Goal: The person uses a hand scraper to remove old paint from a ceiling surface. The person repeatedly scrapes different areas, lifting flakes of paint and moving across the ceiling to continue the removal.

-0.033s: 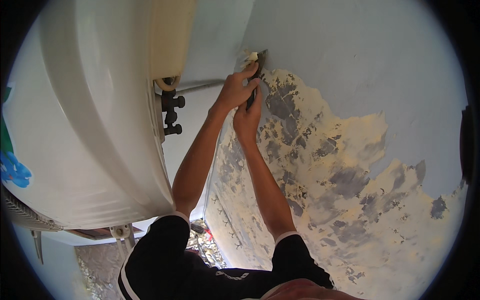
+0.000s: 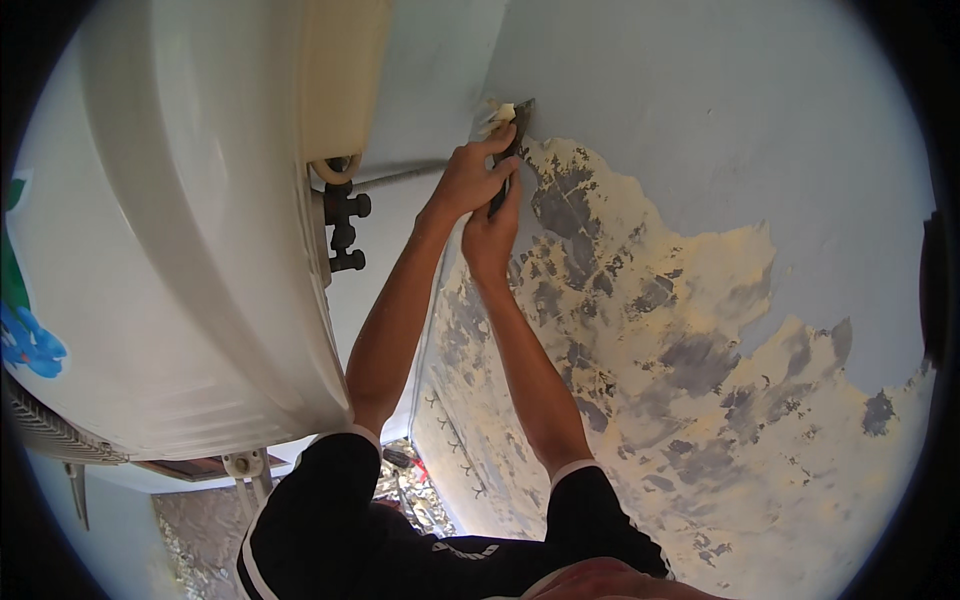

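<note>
Both hands, left hand (image 2: 468, 180) above right hand (image 2: 490, 235), close together on a scraper (image 2: 510, 150), its blade pressed against the peeling wall (image 2: 640, 300) beside a white tank (image 2: 180, 250).

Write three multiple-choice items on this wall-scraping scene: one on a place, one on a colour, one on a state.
1. Where does the scraper blade meet the wall?
A. at the upper edge of the peeled patch
B. on the white tank
C. down by the floor

2. What colour are the sleeves?
A. red
B. black with white trim
C. yellow

3. How is the scraper held?
A. lying loose
B. by one hand only
C. by both hands

Answers:
1. A: the blade sits where the peeled patch gives way to intact pale paint.
2. B: both cuffs are black, edged white.
3. C: the left hand and right hand both close on its handle.
</note>
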Motion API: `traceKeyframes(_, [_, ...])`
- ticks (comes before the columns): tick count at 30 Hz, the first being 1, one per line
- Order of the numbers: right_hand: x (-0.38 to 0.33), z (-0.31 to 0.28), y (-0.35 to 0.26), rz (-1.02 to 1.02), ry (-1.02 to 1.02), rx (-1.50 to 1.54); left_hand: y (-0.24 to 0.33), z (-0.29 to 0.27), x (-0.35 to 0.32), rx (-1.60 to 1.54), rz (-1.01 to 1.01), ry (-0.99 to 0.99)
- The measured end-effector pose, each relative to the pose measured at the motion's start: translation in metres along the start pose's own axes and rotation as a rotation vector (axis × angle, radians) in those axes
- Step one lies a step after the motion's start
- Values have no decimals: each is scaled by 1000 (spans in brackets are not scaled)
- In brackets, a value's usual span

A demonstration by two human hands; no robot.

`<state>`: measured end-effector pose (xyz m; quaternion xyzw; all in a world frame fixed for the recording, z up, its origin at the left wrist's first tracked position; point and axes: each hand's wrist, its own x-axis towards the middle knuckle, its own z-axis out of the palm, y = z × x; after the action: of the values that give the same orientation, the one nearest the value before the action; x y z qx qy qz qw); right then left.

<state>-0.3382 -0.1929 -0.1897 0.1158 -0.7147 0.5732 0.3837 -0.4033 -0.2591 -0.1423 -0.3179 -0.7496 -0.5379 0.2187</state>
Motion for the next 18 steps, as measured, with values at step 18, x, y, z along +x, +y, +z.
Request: traceKeyframes(18, [64, 15, 25, -209, 13, -61, -16, -4, 47, 175, -48, 174])
